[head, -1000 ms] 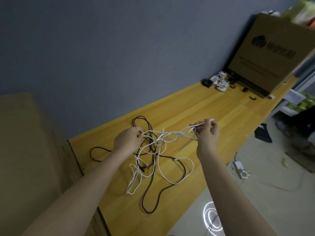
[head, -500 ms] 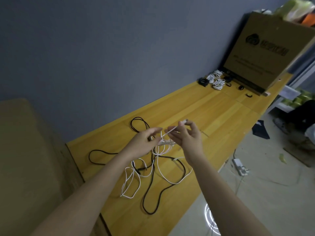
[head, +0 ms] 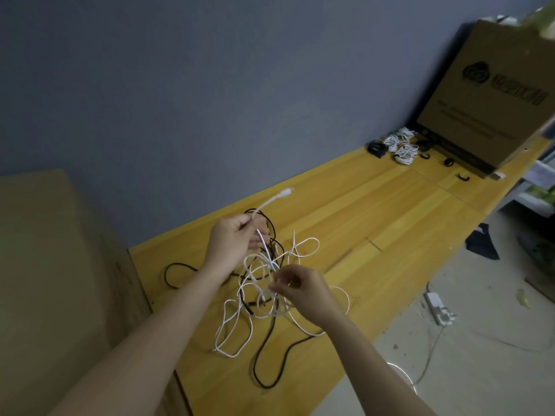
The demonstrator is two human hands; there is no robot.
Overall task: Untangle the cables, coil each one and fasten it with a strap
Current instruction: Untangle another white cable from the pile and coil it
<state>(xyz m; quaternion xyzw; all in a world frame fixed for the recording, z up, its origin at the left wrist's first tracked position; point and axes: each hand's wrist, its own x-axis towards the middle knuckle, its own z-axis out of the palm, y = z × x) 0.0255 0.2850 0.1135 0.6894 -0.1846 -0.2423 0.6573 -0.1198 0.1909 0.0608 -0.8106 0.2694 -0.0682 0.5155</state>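
Note:
A tangle of thin white cable (head: 231, 331) and black cable (head: 270, 352) lies on the yellow wooden table (head: 375, 223). My left hand (head: 234, 240) holds the white cable near its end, and the white plug (head: 285, 192) sticks up past my fingers. Lower and to the right, my right hand (head: 300, 288) pinches white strands in the middle of the tangle. The black cable loops out to the left and toward the table's near edge.
At the far end lie coiled white cables (head: 402, 145), a black coil (head: 377, 148) and small black straps (head: 464, 177), in front of a leaning cardboard box (head: 492, 94). A cardboard surface (head: 45, 280) is on the left. A white power strip (head: 437, 307) lies on the floor.
My left hand took the white cable's end and lifted it up and left. My right hand let go of that end and dropped down to the tangle, where it now pinches strands.

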